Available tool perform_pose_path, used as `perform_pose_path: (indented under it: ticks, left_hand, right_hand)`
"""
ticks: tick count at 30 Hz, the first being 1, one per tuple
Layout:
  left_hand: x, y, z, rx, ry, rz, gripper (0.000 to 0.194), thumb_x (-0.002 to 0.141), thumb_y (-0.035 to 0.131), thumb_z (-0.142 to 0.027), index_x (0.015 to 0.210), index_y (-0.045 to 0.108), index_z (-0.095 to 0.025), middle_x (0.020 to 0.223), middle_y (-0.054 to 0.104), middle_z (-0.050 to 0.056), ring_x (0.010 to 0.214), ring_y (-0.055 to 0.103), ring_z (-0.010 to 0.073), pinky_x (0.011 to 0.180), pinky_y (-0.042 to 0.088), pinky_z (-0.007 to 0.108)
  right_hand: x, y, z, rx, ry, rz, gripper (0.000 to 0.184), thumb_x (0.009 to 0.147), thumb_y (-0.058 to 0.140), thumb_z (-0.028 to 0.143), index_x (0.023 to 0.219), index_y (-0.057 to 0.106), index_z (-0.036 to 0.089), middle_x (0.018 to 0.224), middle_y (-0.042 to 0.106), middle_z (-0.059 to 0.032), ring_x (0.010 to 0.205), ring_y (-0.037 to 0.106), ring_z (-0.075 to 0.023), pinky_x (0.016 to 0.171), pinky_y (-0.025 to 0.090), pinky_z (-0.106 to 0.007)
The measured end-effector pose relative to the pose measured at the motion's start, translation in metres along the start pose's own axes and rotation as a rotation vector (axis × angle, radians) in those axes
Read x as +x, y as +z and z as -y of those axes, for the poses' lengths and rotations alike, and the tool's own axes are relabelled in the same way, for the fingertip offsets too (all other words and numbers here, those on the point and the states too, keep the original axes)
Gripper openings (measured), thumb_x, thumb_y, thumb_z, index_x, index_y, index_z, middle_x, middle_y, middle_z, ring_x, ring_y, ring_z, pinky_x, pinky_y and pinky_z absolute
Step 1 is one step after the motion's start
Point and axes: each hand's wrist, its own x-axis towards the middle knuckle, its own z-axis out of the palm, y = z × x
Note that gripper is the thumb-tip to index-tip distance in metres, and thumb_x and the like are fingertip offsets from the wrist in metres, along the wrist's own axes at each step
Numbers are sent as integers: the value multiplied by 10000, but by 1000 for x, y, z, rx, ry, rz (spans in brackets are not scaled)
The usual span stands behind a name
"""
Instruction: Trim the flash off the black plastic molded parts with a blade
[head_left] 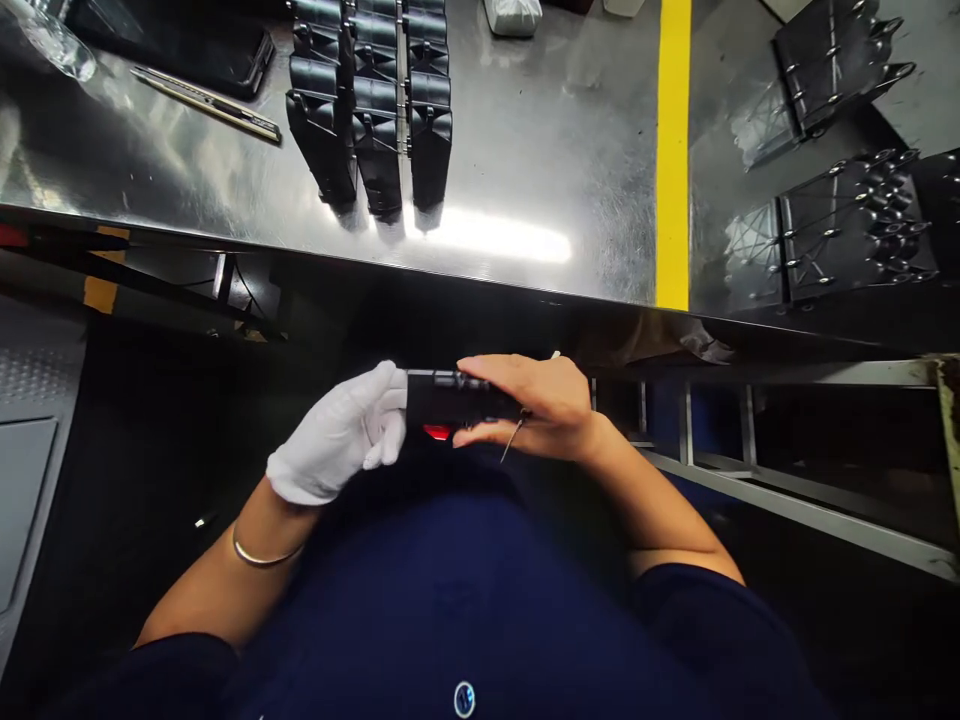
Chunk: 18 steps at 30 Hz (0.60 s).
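Note:
My left hand (pixel 345 430), in a white glove, is closed on the left end of a black plastic part (pixel 431 398), held in front of my body below the table edge. My bare right hand (pixel 536 400) wraps the part's right end, thumb and fingers on opposite sides. A small red piece (pixel 436 432) shows at the part's lower edge; whether it belongs to the part I cannot tell. From my right hand a thin, pointed sliver (pixel 513 436) sticks out, its kind unclear. Much of the part's right end is hidden by the fingers.
On the metal table (pixel 555 150) stand three rows of black plastic parts (pixel 375 110). A utility knife (pixel 210 104) and a black phone-like device (pixel 180 45) lie at left. Beyond a yellow stripe (pixel 673 150) are more black molded parts (pixel 840 230). A metal frame (pixel 795 500) stands at lower right.

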Motion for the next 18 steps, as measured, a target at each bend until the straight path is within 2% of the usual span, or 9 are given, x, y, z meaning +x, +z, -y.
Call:
perform_pose_path:
  ticks: [3, 5, 7, 9, 13, 15, 18]
  left_hand:
    - [-1, -3, 2, 400, 415, -123, 204, 705, 808, -290, 894, 769, -223, 922, 726, 32, 893, 652, 199, 735, 517, 209]
    - [2, -4, 2, 624, 547, -189, 119, 771, 742, -329, 824, 759, -223, 891, 714, 24, 891, 630, 196, 762, 497, 214]
    - [5, -6, 0, 670, 506, -217, 234, 861, 627, -387, 748, 720, -204, 756, 670, 11, 737, 595, 165, 666, 474, 213]
    - [8, -8, -2, 666, 453, -222, 331, 892, 569, -430, 692, 672, -187, 669, 614, -4, 632, 532, 134, 590, 436, 209]
    - [10, -8, 0, 734, 361, -98, 438, 803, 620, -543, 555, 544, -189, 537, 481, -30, 520, 412, 107, 470, 343, 218]
    - [11, -5, 3, 760, 318, -37, 487, 761, 626, -593, 519, 487, -195, 509, 437, -41, 495, 373, 101, 445, 311, 223]
    - [13, -2, 3, 781, 288, -3, 500, 747, 610, -628, 531, 500, -192, 516, 455, -43, 500, 383, 102, 459, 323, 224]
  right_hand:
    - [-1, 19, 4, 72, 312, -198, 558, 777, 689, 622, 1109, 696, 174, 942, 763, -108, 747, 716, -200, 687, 605, -313]
    - [-4, 33, 6, 190, 409, -251, 561, 786, 680, 624, 1104, 691, 162, 931, 759, -109, 694, 695, -179, 632, 589, -296]
    - [-9, 42, 8, 339, 418, -213, 512, 827, 648, 601, 1078, 695, 157, 876, 756, -88, 649, 673, -151, 575, 561, -263]
    - [-13, 43, 7, 426, 415, -155, 395, 896, 604, 519, 1012, 710, 157, 788, 741, -60, 624, 653, -130, 559, 535, -243]
    - [-18, 33, 6, 365, 409, -141, 186, 944, 570, 257, 930, 723, 151, 749, 716, -45, 648, 639, -115, 594, 516, -232]
    - [-19, 28, 6, 352, 363, -91, 146, 929, 585, 193, 932, 722, 145, 758, 716, -45, 637, 629, -104, 584, 506, -216]
    - [-21, 22, 8, 328, 325, -16, 130, 921, 596, 167, 938, 721, 137, 737, 706, -40, 609, 609, -92, 570, 491, -200]
